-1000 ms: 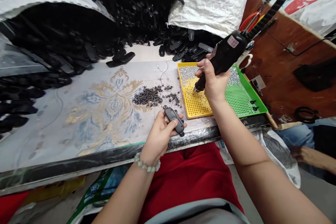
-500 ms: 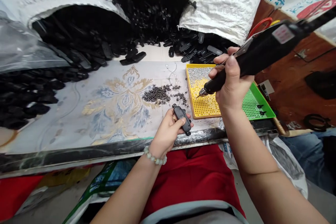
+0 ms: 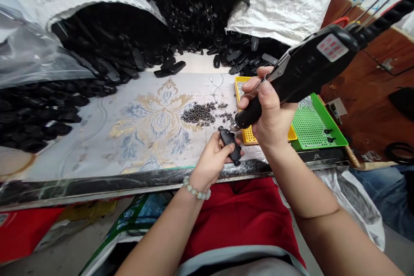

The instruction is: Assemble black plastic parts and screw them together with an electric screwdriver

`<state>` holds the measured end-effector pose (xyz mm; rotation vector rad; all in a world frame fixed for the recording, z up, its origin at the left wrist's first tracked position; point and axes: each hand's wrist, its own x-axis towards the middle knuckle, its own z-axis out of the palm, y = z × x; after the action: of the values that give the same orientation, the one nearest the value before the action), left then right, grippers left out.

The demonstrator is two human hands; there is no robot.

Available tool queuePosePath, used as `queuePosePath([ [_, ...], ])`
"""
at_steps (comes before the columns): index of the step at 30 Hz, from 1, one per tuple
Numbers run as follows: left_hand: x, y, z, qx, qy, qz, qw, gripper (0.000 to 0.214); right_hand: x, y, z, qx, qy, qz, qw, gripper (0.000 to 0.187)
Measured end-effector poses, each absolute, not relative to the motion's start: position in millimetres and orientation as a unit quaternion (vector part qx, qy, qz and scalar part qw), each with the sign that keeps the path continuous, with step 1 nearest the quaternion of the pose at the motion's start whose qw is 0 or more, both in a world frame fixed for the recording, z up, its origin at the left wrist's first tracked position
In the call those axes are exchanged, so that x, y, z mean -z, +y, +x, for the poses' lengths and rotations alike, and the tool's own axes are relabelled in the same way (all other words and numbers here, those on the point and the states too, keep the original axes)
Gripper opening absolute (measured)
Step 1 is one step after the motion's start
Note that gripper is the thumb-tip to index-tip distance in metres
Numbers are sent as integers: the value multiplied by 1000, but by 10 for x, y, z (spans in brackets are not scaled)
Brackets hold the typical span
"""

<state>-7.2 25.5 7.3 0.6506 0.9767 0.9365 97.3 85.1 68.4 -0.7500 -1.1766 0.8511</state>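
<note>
Pinched in my left hand [image 3: 215,155] is a small oblong black plastic part [image 3: 230,145] with little round lugs at its ends, held just above the table's front edge. My right hand [image 3: 273,116] grips a black electric screwdriver [image 3: 310,64], tilted down to the left. Its tip is close to the upper end of the black part; whether they touch I cannot tell. Under the screwdriver lies a yellow perforated tray [image 3: 250,136] holding small silvery screws, partly hidden by my right hand. A pile of tiny dark metal pieces [image 3: 199,113] lies left of the tray.
To the right stands a green perforated tray [image 3: 312,127] with a few black pieces in it. White sacks [image 3: 284,4] along the back spill black plastic parts [image 3: 103,60]. More black parts [image 3: 32,114] are heaped at the left. A patterned cloth [image 3: 155,138] covers the table.
My right hand has brought the screwdriver left, from over the yellow tray to the black part. My left hand still holds that part. The whole view has shifted slightly.
</note>
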Motion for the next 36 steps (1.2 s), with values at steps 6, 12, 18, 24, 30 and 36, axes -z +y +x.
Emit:
queuePosePath([
  [6, -18, 254, -24, -462, 437, 284, 718, 25, -592, 758, 901, -380, -564, -365, 636, 29],
  [12, 27, 251, 14, -475, 449, 308, 691, 26, -489, 717, 866, -366, -564, -355, 649, 24],
  [18, -8, 288, -47, -390, 461, 331, 725, 24, -703, 776, 957, -354, -567, -310, 676, 25],
  [24, -51, 300, -133, -401, 438, 325, 736, 30, -739, 1171, 1356, -255, -525, -349, 733, 24],
  [30, -36, 294, -171, -420, 408, 319, 746, 40, -422, 1455, 1607, -226, -520, -390, 726, 26],
  [36, -15, 296, -182, -415, 399, 313, 755, 48, -363, 1507, 1621, -229, -511, -415, 717, 33],
])
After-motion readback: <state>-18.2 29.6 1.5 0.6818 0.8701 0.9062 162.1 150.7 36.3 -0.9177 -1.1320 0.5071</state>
